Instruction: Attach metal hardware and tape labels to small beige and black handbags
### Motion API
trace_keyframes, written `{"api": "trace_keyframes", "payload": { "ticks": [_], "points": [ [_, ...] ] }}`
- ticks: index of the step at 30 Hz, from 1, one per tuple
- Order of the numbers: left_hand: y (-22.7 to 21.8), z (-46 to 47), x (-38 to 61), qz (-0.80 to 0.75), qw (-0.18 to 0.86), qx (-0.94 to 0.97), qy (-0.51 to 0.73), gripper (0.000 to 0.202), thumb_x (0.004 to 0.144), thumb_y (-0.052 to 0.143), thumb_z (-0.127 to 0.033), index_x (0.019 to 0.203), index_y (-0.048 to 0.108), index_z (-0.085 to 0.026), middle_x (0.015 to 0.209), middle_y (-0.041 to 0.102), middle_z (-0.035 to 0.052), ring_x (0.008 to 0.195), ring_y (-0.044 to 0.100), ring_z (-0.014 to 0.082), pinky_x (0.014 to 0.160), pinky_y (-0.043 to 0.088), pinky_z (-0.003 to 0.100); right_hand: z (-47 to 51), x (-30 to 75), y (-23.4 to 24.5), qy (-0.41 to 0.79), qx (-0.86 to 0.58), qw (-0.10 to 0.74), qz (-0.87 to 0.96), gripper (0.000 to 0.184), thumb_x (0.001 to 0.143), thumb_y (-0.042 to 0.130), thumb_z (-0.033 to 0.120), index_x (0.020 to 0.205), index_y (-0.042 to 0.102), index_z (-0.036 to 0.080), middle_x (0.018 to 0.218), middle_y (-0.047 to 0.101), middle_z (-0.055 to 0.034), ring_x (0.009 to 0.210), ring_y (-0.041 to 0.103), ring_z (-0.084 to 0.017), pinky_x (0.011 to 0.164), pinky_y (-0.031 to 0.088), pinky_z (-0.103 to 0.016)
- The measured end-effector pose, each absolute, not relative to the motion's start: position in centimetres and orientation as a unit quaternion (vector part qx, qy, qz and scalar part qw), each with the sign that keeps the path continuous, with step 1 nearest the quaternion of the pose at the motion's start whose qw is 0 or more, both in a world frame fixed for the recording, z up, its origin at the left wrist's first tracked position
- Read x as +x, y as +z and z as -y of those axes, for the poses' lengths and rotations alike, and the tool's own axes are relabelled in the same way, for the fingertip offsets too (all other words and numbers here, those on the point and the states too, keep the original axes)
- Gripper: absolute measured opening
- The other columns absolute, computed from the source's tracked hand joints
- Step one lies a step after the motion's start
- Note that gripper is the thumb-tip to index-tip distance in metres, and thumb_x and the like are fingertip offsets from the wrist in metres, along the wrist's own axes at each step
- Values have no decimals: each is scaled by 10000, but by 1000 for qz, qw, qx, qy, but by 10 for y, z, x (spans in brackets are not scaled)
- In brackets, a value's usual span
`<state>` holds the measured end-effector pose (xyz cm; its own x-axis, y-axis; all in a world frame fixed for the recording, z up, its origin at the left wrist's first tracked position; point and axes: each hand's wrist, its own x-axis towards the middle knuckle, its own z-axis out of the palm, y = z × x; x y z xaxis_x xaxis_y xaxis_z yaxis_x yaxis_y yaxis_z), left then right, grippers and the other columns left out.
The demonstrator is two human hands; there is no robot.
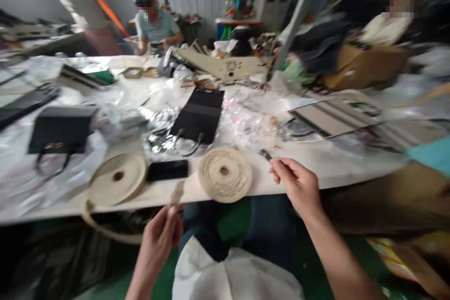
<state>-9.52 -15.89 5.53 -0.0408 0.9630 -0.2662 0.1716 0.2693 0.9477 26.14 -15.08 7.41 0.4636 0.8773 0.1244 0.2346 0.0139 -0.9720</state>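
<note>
Pinched in my left hand (163, 229) is a strip of beige tape (177, 192), its free end pointing up near the table's front edge. The strip hangs in a loop below the edge and runs back to a beige tape roll (105, 187) lying flat on the left. My right hand (298, 183) is closed on a small dark tool (266, 154), too blurred to name, held low over the table. Between my hands lies a second beige roll (237, 176), with a rougher, wrinkled face. A black phone-like slab (168, 170) rests between the two rolls.
A black handbag (197, 115) lies on crumpled clear plastic (249, 117) beyond the rolls. Another black handbag (61, 129) is at left. Flat striped panels (333, 117) lie at right. One person (158, 23) sits across the table, another (388, 23) at far right.
</note>
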Motion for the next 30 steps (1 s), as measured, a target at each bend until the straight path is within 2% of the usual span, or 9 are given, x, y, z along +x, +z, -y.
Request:
{"api": "trace_keyframes", "payload": {
  "ticks": [3, 6, 8, 10, 12, 15, 19, 24, 30],
  "points": [
    [54, 179, -116, -575, 584, 443, 363, 726, 978, 661, -873, 952, 744, -152, 586, 601, 3, 503, 507, 132, 508, 401, 248, 163, 183, 64, 443, -561, 504, 485, 400, 965, 878, 537, 1235, 848, 243, 1042, 809, -109, 673, 670, -186, 582, 594, -312],
    [52, 181, -120, -548, 615, 445, 351, 677, 1010, 676, -811, 908, 735, -145, 636, 665, 47, 557, 549, 140, 571, 445, 254, 169, 112, 51, 566, -480, 476, 472, 631, 931, 911, 512, 1486, 736, 268, 1307, 785, -129, 705, 680, -170, 542, 583, -294],
    [51, 187, -126, -536, 625, 450, 347, 659, 1029, 678, -778, 912, 750, -133, 663, 688, 63, 588, 576, 149, 606, 470, 260, 169, 75, 43, 606, -461, 467, 450, 581, 932, 904, 531, 1413, 759, 238, 1120, 808, -90, 658, 648, -152, 545, 558, -278],
    [49, 196, -136, -528, 630, 448, 351, 653, 1045, 672, -756, 903, 754, -124, 693, 700, 73, 609, 591, 155, 623, 483, 264, 169, 49, 36, 634, -452, 446, 442, 424, 934, 894, 563, 1145, 818, 202, 819, 753, -33, 610, 620, -150, 569, 542, -274],
    [45, 206, -149, -522, 633, 437, 369, 624, 1040, 698, -736, 956, 758, -121, 784, 727, 87, 677, 631, 173, 657, 514, 272, 169, 29, 28, 664, -447, 421, 427, 416, 930, 884, 604, 939, 802, 196, 692, 697, -20, 601, 620, -163, 582, 539, -285],
    [32, 214, -164, -528, 631, 398, 405, 590, 1027, 739, -713, 1154, 758, -137, 973, 753, 94, 848, 685, 208, 759, 567, 285, 172, 0, 11, 709, -444, 388, 387, 467, 878, 905, 652, 919, 817, 195, 709, 709, -31, 607, 610, -181, 561, 538, -307],
    [4, 210, -176, -565, 605, 341, 446, 625, 987, 755, -759, 1074, 738, -140, 823, 668, 23, 717, 605, 152, 651, 495, 236, 171, -31, -13, 714, -460, 362, 383, 508, 886, 862, 695, 943, 850, 190, 692, 696, -38, 609, 606, -198, 575, 576, -337],
    [-29, 188, -203, -610, 590, 264, 457, 685, 876, 835, -784, 1064, 750, -131, 809, 745, 64, 591, 653, 165, 564, 516, 264, 169, -33, -27, 627, -460, 353, 520, 414, 968, 815, 576, 1204, 892, 244, 1158, 846, -125, 967, 765, -295, 856, 657, -392],
    [-43, 164, -238, -604, 605, 258, 450, 649, 829, 857, -779, 843, 713, -146, 656, 683, 49, 504, 614, 148, 484, 468, 239, 181, 0, -45, 630, -496, 244, 545, 525, 1026, 708, 672, 1162, 861, 188, 971, 843, -105, 810, 743, -257, 737, 590, -349]
  ]
}}
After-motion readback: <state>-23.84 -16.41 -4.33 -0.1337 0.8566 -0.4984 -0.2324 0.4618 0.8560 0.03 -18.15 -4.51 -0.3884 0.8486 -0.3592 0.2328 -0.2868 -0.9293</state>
